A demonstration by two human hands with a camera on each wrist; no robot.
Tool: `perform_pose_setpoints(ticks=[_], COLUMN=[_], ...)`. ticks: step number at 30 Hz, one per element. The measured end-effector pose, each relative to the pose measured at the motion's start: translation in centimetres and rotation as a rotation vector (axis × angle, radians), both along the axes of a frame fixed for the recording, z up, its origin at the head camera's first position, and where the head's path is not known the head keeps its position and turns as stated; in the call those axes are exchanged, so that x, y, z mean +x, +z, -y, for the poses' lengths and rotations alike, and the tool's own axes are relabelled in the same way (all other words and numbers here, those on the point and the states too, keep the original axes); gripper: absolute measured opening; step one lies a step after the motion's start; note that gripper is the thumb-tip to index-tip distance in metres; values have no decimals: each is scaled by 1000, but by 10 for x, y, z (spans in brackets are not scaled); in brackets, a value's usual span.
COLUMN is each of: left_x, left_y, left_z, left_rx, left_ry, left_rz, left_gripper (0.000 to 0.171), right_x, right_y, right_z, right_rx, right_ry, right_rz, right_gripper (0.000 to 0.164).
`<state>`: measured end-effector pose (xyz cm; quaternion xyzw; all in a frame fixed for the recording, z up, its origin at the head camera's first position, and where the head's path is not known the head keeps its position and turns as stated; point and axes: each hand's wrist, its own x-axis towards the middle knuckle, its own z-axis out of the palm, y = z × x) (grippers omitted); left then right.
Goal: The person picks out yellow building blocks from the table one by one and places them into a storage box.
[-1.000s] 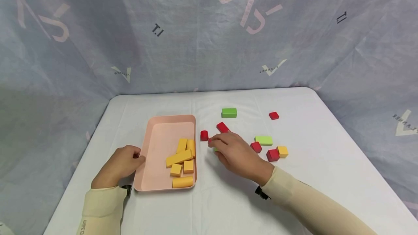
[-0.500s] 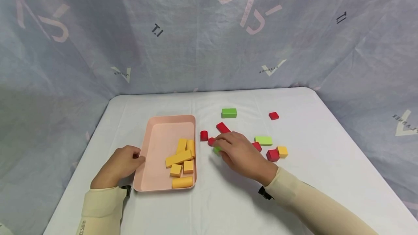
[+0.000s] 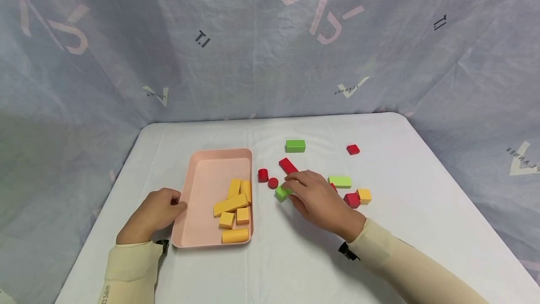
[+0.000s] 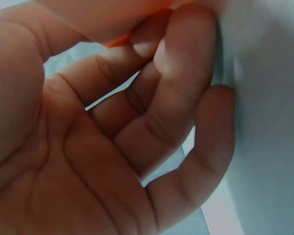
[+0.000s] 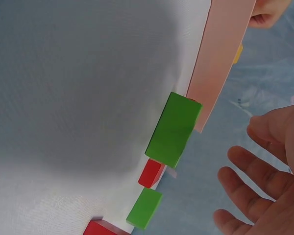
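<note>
In the head view my left hand (image 3: 154,215) grips the left rim of a pink tray (image 3: 201,186), thumb at the edge. Its fingers are curled beneath the rim in the left wrist view. Yellow blocks (image 3: 230,205) lie in the tray's right half. My right hand (image 3: 320,203) hovers palm down over the table, fingers loosely bent and holding nothing. Just left of its fingertips lies a green block (image 3: 281,194); the right wrist view shows this green block (image 5: 174,129) apart from the fingers. A red disc-like block (image 3: 273,183) and a red cylinder (image 3: 263,175) lie beyond it.
A long red block (image 3: 288,165) and a green block (image 3: 295,146) lie farther back. Right of my right hand are a light green block (image 3: 340,182), a red cube (image 3: 352,200) and a yellow cube (image 3: 364,196). A small red block (image 3: 353,149) lies at the back right.
My right hand has drawn back to the right, uncovering the red disc-like block and the green block and covering more of a red block beside it. The left hand and tray stay put.
</note>
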<state>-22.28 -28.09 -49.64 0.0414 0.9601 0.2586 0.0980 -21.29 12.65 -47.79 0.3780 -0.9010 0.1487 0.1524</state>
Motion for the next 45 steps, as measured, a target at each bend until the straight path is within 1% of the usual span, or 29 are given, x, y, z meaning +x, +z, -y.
perform_pose_setpoints(ticks=[3,10,18,25,32,38,45], left_x=[0,0,0,0,1,0,0], left_y=[0,0,0,0,-1,-1,0], left_z=[0,0,1,1,1,2,2], left_rx=[-3,-12,-17,-15,-6,-19,-17], left_ry=[1,-14,-12,-19,-12,-21,-22], left_rz=[-1,-27,-26,-33,-21,-43,-40], left_gripper=[15,19,18,21,17,23,23], right_x=[0,0,2,4,5,6,8], right_y=[-1,-2,-1,-2,-2,-3,-5], right_z=[-1,-4,-8,-15,-20,-23,-27], right_rx=[-14,-22,-17,-31,-27,-16,-31], right_ry=[9,11,-2,1,-11,-17,-23], right_rz=[-5,-17,-9,-4,8,-3,-4], right_gripper=[37,34,35,30,34,35,32])
